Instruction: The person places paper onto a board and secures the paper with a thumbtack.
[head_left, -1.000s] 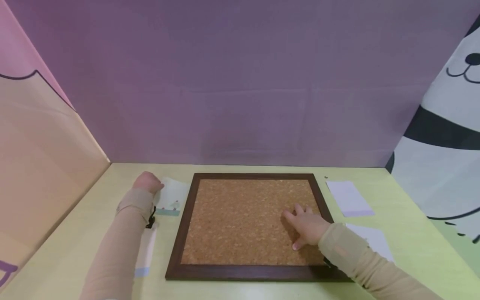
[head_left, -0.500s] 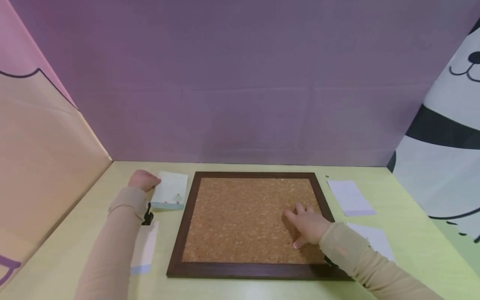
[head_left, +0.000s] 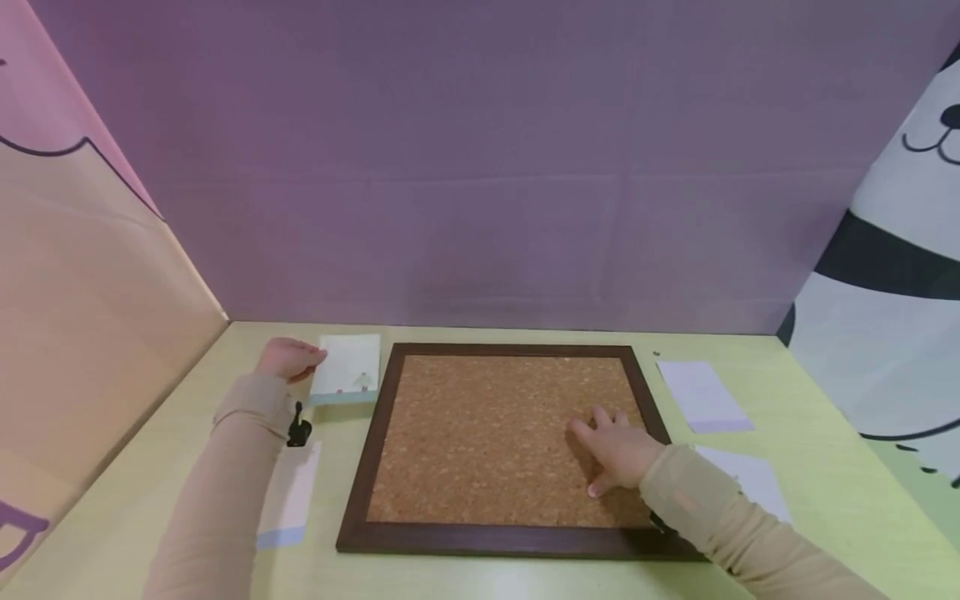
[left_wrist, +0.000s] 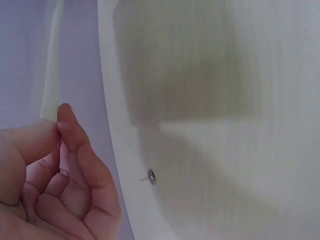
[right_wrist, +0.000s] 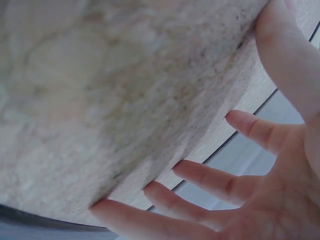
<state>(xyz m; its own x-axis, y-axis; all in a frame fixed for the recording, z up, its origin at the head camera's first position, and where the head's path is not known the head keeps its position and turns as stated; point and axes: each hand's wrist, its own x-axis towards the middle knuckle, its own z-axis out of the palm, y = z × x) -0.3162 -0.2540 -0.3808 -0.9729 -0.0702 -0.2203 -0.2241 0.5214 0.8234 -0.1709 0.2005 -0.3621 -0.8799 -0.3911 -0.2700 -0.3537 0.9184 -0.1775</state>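
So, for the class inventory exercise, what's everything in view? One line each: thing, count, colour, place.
Backdrop: 1, purple, far side
Left panel: 1, pink and peach, left side
Panda-print panel: 1, mainly white and black, right side
Table: 1, pale yellow, before the backdrop
Framed corkboard: 1, tan, dark brown frame, table centre
Printed note: 1, white, teal strip, left of corkboard
Blue-strip note: 1, whitish, near left
Lilac-strip note: 1, pale lilac, far right
Partly hidden note: 1, whitish, near right
Thumbtack: 1, grey, on table, left wrist view
Unidentifiable speck: 1, dark, beyond corkboard's far right corner
Sleeves: 2, beige, both arms
Left hand: 1, bare, pinching printed note
Right hand: 1, bare, on corkboard
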